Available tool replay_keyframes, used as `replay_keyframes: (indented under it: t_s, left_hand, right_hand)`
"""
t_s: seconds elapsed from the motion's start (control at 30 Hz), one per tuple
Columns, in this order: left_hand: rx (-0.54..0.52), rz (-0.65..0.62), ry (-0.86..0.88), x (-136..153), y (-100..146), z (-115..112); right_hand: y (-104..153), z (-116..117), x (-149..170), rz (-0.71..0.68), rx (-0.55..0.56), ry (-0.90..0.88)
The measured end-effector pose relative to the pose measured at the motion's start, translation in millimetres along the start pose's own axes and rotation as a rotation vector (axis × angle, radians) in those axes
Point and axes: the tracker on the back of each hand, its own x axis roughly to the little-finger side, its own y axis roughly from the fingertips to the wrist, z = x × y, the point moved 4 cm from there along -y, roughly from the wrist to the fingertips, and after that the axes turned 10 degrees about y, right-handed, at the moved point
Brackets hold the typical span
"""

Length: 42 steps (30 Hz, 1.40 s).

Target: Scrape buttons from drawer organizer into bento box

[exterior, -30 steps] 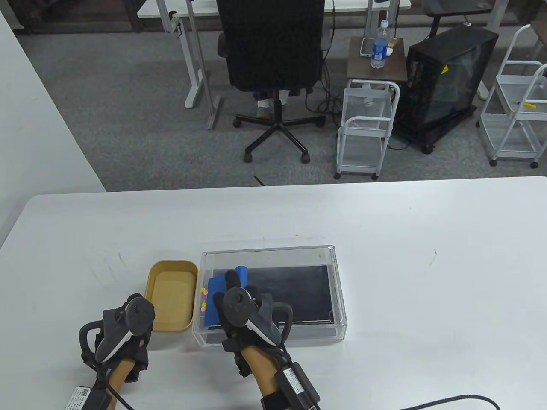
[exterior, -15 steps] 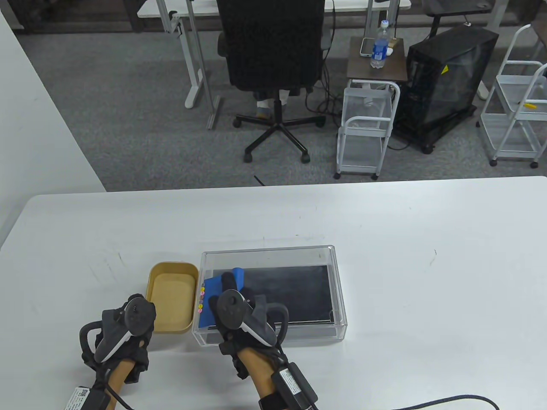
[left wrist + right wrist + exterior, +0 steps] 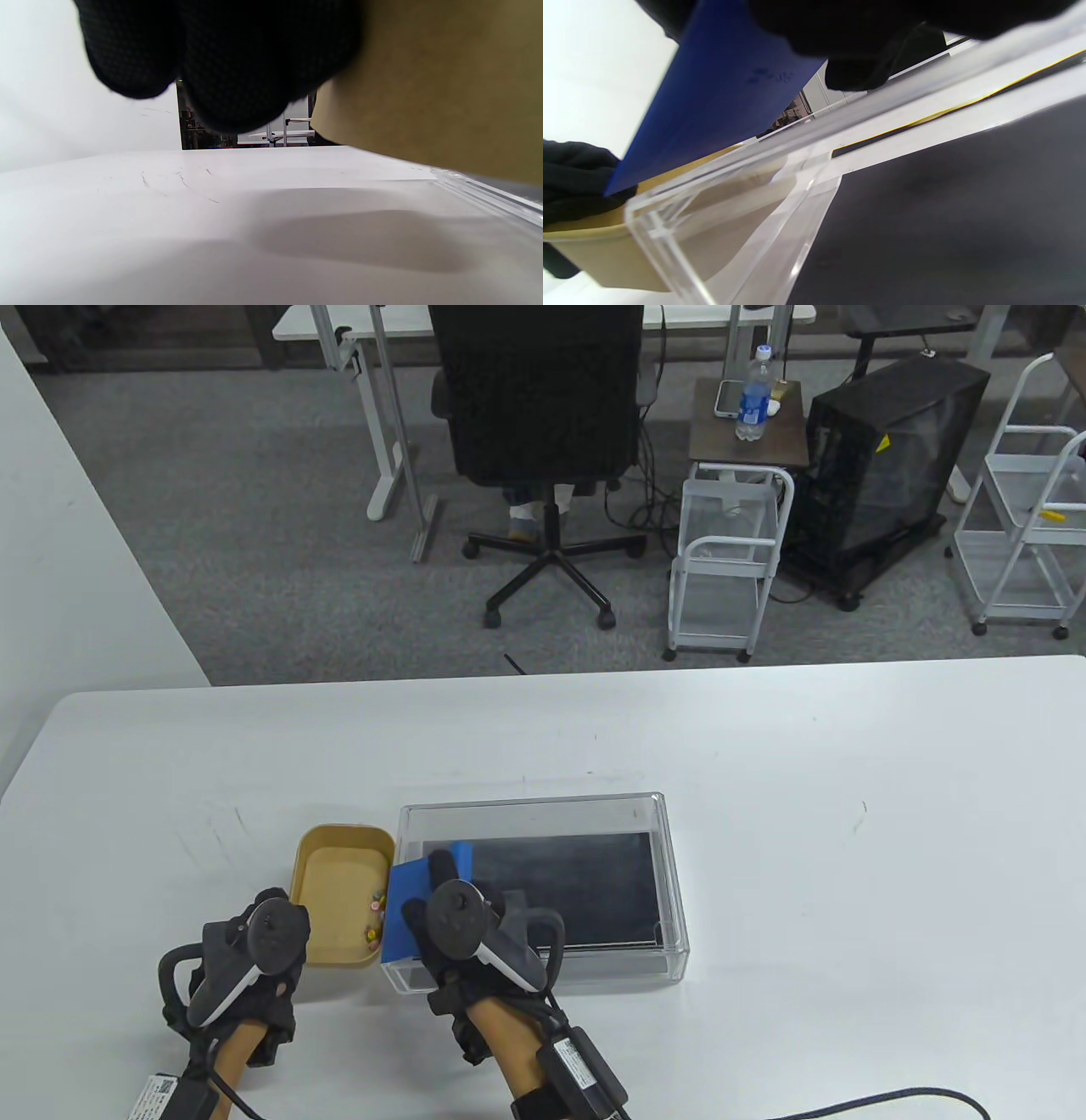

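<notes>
The white tabletop (image 3: 764, 780) carries everything at its 6 o'clock edge. Largest is the clear drawer organizer (image 3: 543, 814), a rigid acrylic tray with a dark liner on its floor; it looks stiff and fairly heavy, so it should stay put under a sideways sweep, though its walls are slick. Touching its 9 o'clock wall stands the tan bento box (image 3: 339, 848), which looks like light pressed fibre (likely to skid if nudged). The left hand (image 3: 254, 950) rests against the box's 6 o'clock end, fingers curled; whether it truly grips the wall I cannot tell.

The blue scraper (image 3: 411, 899) is a thin, flat card, probably a little flexible, best held high on its upper edge so the lower edge is free. The right hand (image 3: 458, 920) pinches it there, fingers pressed on its face, and the card leans over the organizer's 9 o'clock wall toward the box.

Smallest are the buttons (image 3: 373, 912): a few bright ones lie inside the box at its 3 o'clock side. They are tiny, hard and light, and apt to bounce or roll.
</notes>
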Motion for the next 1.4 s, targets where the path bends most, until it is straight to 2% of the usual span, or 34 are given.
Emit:
replay_keyframes:
  t_s: [0.2,0.5,0.7,0.87,1.13,1.3,1.4]
  left_hand:
    - [-0.006,0.038,0.017,5.4,-0.6,2.2]
    - [0.011,0.14,0.057,34.8,-8.9,0.0]
    - [0.103,0.203,0.045,46.3,-15.6,-15.6]
    - [0.147,0.234,0.049,52.8,-19.3,-25.8]
    - [0.224,0.256,0.024,55.5,-20.5,-35.3]
    - [0.205,0.232,0.012,51.2,-18.8,-29.1]
    - [0.158,0.19,0.024,43.5,-15.3,-18.3]
  right_hand:
    - [-0.1,-1.5,3.1,0.012,0.0,-0.024]
    - [-0.4,-5.8,5.9,0.025,0.035,-0.018]
    - [0.0,-12.0,6.4,0.03,0.079,-0.008]
    - [-0.8,-11.7,5.2,0.012,0.071,0.001]
    - [-0.7,-11.7,7.0,0.008,0.067,-0.029]
    - [-0.4,-14.4,8.3,0.006,0.076,-0.016]
    - [0.9,-23.3,12.2,0.008,0.097,-0.025]
